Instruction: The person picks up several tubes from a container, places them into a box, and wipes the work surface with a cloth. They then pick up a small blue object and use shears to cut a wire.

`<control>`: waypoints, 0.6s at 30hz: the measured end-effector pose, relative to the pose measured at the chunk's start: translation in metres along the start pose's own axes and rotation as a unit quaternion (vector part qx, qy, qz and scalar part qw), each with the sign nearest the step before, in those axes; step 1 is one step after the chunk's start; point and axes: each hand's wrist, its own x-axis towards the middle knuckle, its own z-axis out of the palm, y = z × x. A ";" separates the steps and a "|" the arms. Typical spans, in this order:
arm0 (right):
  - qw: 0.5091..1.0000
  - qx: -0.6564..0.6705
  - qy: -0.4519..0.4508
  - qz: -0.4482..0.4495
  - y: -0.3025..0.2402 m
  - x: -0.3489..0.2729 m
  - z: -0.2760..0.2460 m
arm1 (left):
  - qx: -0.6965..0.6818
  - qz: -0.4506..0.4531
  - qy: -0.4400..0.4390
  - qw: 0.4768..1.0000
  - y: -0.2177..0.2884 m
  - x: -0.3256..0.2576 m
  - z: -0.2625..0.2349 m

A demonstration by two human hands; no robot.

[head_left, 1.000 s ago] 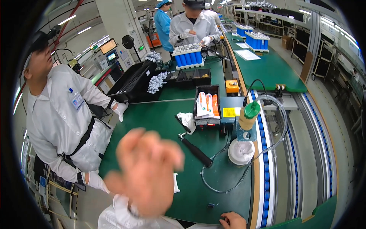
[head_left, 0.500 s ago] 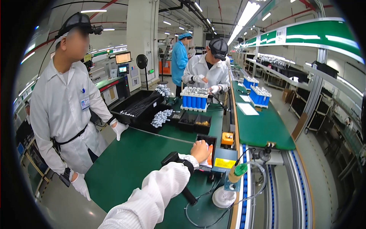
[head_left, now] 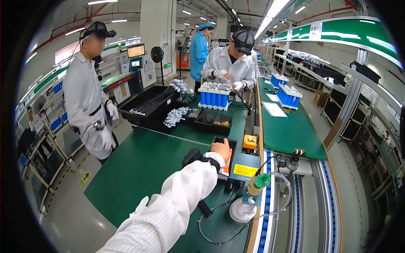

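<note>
My right hand [head_left: 220, 150], bare, reaches over a small black bin [head_left: 219, 140] with its fingers bent down. An orange and white item [head_left: 227, 168] lies in the bin, right by the fingers. What they pinch is hidden. A black device is strapped round the wrist [head_left: 195, 157], over a white sleeve. White gloved fingertips, seemingly my left hand [head_left: 142, 205], show beside the right forearm; the rest is hidden behind it. Right of the bin sits a blue-grey box [head_left: 246, 160] with a yellow label.
A white-based bottle with a green top [head_left: 242, 210] and looped tubing stand near the conveyor [head_left: 265, 227]. Farther off are black trays of cables [head_left: 145, 101] and a blue cell pack [head_left: 214, 99], where a co-worker works. Another person [head_left: 86, 97] stands left of the green table [head_left: 139, 156].
My right hand stays at the bin, its wrist turned slightly. White gloved fingertips have come into view beside the forearm. The person at left has moved back from the table and lifted their hands.
</note>
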 end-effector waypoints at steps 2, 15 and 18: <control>1.000 0.002 -0.006 0.004 0.000 0.001 -0.001 | 0.063 0.011 -0.008 0.998 0.000 -0.004 0.000; 1.000 -0.002 0.012 -0.002 0.005 -0.004 0.006 | -0.003 0.040 -0.093 0.995 -0.003 -0.022 -0.025; 1.000 0.000 0.013 -0.001 0.002 -0.002 0.003 | -0.034 0.032 -0.129 0.991 -0.002 -0.025 -0.040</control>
